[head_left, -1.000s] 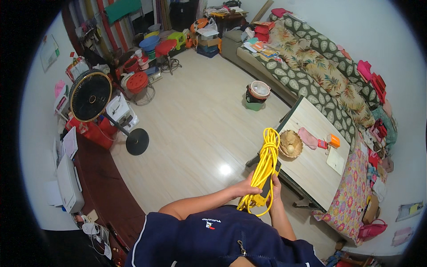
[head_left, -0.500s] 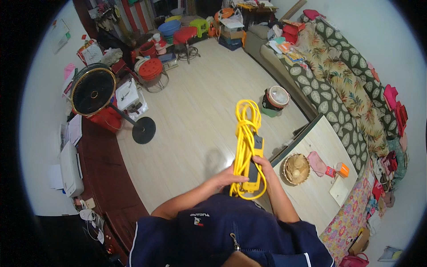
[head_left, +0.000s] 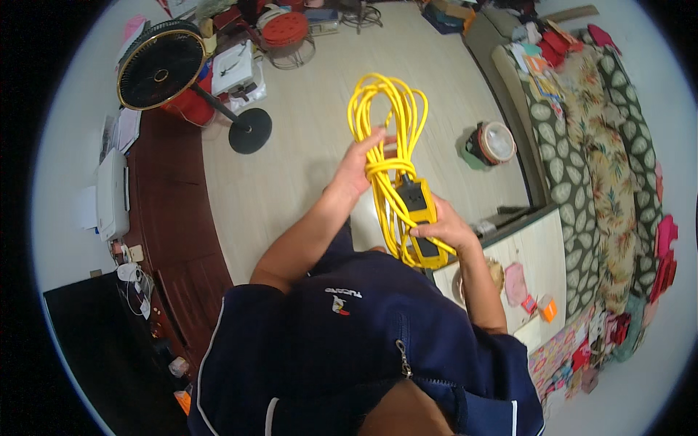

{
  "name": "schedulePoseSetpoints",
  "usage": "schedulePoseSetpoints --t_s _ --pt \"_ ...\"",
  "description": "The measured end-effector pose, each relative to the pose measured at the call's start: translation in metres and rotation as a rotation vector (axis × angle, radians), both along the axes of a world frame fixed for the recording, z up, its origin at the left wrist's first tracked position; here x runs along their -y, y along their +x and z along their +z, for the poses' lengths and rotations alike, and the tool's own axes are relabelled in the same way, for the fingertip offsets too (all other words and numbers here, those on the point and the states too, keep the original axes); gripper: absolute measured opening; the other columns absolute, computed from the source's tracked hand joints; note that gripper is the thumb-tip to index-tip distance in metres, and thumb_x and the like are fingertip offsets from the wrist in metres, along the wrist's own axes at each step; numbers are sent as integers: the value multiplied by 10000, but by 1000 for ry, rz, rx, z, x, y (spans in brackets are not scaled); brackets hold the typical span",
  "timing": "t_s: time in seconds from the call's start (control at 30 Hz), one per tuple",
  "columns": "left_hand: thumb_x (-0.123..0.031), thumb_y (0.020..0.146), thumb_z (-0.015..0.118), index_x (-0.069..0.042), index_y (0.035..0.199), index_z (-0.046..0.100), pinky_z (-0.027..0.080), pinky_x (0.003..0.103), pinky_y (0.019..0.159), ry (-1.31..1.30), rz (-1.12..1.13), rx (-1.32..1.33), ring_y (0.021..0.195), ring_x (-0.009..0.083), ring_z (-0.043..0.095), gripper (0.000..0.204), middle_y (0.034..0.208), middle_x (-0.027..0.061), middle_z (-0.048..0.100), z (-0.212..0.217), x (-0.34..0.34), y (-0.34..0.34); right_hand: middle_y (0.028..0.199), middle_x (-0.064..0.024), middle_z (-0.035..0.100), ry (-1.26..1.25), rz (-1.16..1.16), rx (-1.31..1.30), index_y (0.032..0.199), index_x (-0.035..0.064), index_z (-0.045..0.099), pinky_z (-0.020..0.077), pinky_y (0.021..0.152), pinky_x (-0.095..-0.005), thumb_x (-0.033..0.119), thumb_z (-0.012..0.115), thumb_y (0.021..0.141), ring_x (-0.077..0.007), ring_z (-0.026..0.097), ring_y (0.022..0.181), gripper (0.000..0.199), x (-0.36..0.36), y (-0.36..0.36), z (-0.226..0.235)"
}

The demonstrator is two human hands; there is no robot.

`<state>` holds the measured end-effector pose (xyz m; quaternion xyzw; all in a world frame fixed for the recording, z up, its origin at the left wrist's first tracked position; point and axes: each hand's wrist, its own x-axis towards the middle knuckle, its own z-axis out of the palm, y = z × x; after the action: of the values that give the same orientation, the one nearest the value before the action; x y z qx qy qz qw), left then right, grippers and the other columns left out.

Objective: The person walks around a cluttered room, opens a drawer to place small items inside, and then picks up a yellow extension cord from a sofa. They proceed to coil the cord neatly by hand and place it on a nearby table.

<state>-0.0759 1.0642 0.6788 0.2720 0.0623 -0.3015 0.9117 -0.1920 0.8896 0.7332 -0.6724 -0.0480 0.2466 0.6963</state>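
A yellow and black power strip (head_left: 424,224) with its yellow cord (head_left: 396,102) looped into a long bundle is held up in front of my chest. My left hand (head_left: 360,161) grips the coil near its middle, thumb over the loops, close to where a turn of cord wraps round the bundle. Lower down on the right side, my right hand (head_left: 446,224) is closed round the power strip, with the thumb over its front and a strand of cord. The right fingers are partly hidden behind the strip.
To the right stands a pale table (head_left: 550,251) with a woven basket (head_left: 494,272), a pink cloth (head_left: 515,284) and an orange box (head_left: 547,309). A bin (head_left: 497,142) is on the floor near the sofa (head_left: 560,174). At left are a standing fan (head_left: 161,73) and a dark red cabinet (head_left: 171,211).
My left hand has moved from the power strip's lower end up to the cord's coil. The loops have spread wider, and the view has tilted down and nearer.
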Motion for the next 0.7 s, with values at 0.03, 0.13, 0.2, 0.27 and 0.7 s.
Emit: schedulePoseSetpoints --t_s 0.03,0.13,0.2,0.27,0.7 --pt "-214 832 563 -47 1107 487 513 364 704 9 6 7 836 228 599 330 989 127 585 -8 5 12 1113 -47 518 13 13 19 1221 15 402 350 926 -278 99 697 602 -137 469 1036 691 4 12 -9" --pt "-157 824 545 -23 1104 490 504 349 744 17 16 18 851 215 596 315 972 123 593 -21 6 56 1121 -53 516 -1 27 -33 1234 12 394 348 927 -276 81 695 596 -139 465 1038 708 10 55 -15" --pt "-146 822 541 -20 1107 491 500 341 754 -34 28 5 851 204 597 315 963 121 596 -34 7 98 1128 -54 512 -41 33 -26 1234 12 394 341 933 -276 77 698 591 -141 460 1038 714 14 95 -17" --pt "-112 779 580 -51 963 519 506 306 624 -31 62 -84 675 169 579 204 813 79 582 -19 11 137 1133 -54 509 -43 20 -44 1233 11 395 334 939 -276 81 702 589 -142 456 1038 717 16 135 -17" --pt "-113 795 577 -40 970 538 484 349 733 45 47 -36 811 207 581 193 887 112 602 21 21 386 979 -28 572 135 -69 -175 1121 21 483 413 819 -257 51 714 551 -132 526 884 615 44 382 -28"
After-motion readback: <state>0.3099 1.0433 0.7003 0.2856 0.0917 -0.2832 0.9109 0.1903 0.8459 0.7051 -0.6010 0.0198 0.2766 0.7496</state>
